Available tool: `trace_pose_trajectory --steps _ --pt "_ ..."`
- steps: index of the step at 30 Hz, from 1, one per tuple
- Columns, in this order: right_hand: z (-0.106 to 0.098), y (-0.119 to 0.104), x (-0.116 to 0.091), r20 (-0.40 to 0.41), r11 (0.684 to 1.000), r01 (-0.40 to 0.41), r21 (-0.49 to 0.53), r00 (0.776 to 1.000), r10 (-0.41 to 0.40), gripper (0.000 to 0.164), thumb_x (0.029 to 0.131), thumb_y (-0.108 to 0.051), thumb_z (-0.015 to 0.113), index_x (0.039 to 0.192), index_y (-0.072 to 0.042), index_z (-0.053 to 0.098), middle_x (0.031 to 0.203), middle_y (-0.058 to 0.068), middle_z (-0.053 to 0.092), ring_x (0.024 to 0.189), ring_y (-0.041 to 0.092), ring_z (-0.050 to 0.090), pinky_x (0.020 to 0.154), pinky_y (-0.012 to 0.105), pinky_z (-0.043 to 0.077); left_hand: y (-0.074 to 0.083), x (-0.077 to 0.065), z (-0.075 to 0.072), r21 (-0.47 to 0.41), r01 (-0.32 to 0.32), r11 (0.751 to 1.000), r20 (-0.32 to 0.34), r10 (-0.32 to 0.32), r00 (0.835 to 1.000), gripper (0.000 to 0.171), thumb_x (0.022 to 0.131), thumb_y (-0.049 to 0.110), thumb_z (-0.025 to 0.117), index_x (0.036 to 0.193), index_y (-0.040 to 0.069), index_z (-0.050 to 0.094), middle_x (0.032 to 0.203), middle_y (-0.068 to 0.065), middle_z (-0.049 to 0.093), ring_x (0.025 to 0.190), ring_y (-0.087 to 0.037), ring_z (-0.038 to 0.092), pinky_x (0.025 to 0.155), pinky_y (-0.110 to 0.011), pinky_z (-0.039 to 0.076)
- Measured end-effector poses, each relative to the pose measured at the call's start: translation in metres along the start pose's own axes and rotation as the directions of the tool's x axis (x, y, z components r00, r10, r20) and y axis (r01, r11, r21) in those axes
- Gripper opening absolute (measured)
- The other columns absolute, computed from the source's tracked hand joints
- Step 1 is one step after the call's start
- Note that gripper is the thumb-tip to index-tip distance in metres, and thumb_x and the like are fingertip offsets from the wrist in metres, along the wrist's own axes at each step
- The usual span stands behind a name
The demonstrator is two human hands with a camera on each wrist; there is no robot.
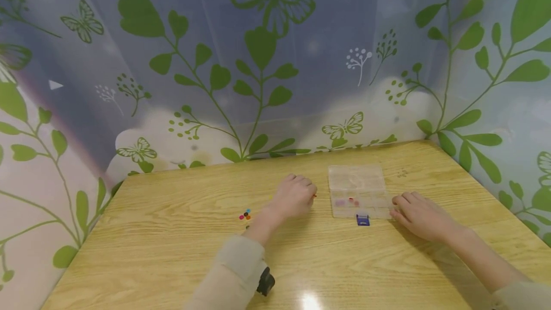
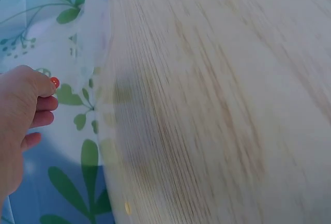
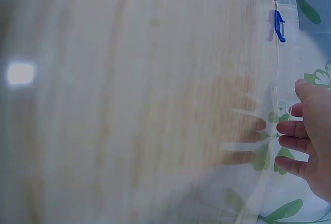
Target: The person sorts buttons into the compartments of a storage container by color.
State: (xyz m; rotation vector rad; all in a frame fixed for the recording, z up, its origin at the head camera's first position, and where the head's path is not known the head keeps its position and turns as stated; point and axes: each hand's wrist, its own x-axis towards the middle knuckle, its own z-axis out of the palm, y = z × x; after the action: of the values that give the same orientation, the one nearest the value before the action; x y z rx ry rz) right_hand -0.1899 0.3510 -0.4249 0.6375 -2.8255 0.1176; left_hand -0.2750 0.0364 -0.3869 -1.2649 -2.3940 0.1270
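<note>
My left hand (image 1: 293, 196) pinches a small red button (image 2: 55, 83) between thumb and finger, above the table to the left of a clear plastic compartment box (image 1: 357, 212). The box lies with its lid (image 1: 355, 177) laid back and a blue latch (image 1: 363, 220) at its front. Inside, one front compartment has red pieces (image 1: 351, 199) and another a purplish piece (image 1: 340, 203). My right hand (image 1: 424, 216) is at the box's right end, its fingers loosely bent and spread; whether the fingertips touch the wall I cannot tell.
Several coloured buttons (image 1: 246, 215) lie together on the wooden table (image 1: 172, 243), left of my left forearm. Some small pale pieces (image 1: 402, 173) sit behind my right hand. A leaf-patterned curtain (image 1: 267, 85) stands along the table's back and sides.
</note>
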Motion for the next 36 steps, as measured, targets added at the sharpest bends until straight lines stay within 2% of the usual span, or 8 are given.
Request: trace_pose_trajectory --steps 8,16,26,34,36 --pt "0.000 0.000 0.001 0.012 1.000 -0.007 0.008 1.000 0.007 0.020 0.090 -0.017 0.059 0.102 -0.002 0.057 0.090 0.005 0.054 0.083 0.025 0.053 0.070 0.041 0.045 0.014 0.017 -0.001 0.016 -0.010 1.000 0.001 0.010 1.000 0.010 0.088 0.019 0.059 0.082 0.019 0.067 0.081 0.008 0.062 0.080 -0.010 0.057 0.072 -0.025 0.041" --pt "0.003 0.000 0.001 0.007 1.000 -0.003 0.008 1.000 0.003 0.021 0.089 -0.017 0.060 0.103 -0.001 0.057 0.091 0.006 0.055 0.084 0.025 0.053 0.072 0.041 0.045 0.028 0.033 0.002 0.032 -0.024 0.999 -0.010 0.025 1.000 0.012 0.088 0.018 0.057 0.078 0.020 0.064 0.076 0.009 0.058 0.074 -0.010 0.054 0.069 -0.024 0.040" --pt "0.004 0.002 0.001 -0.008 1.000 0.016 0.000 1.000 -0.016 0.021 0.089 -0.017 0.061 0.103 -0.001 0.057 0.091 0.006 0.055 0.083 0.025 0.053 0.071 0.041 0.045 0.048 0.052 0.004 0.017 -0.033 0.999 0.017 0.033 0.999 0.011 0.088 0.020 0.055 0.082 0.020 0.064 0.083 0.009 0.060 0.084 -0.010 0.056 0.075 -0.025 0.040" --pt "0.002 0.001 0.002 -0.004 1.000 0.006 0.002 1.000 -0.006 0.020 0.089 -0.017 0.061 0.101 -0.003 0.057 0.089 0.004 0.054 0.080 0.023 0.052 0.068 0.040 0.044 0.061 0.062 0.011 -0.006 0.022 1.000 0.061 -0.021 0.998 0.014 0.087 0.037 0.062 0.089 0.023 0.066 0.086 0.012 0.060 0.087 -0.007 0.055 0.075 -0.023 0.038" --pt "0.002 0.001 0.001 -0.005 1.000 0.004 -0.001 1.000 -0.004 0.019 0.088 -0.017 0.061 0.100 -0.003 0.057 0.088 0.003 0.053 0.079 0.022 0.052 0.067 0.039 0.043 0.064 0.064 0.014 -0.005 0.039 0.999 0.073 -0.039 0.997 0.012 0.087 0.035 0.062 0.090 0.024 0.066 0.088 0.013 0.059 0.087 -0.007 0.053 0.075 -0.023 0.038"
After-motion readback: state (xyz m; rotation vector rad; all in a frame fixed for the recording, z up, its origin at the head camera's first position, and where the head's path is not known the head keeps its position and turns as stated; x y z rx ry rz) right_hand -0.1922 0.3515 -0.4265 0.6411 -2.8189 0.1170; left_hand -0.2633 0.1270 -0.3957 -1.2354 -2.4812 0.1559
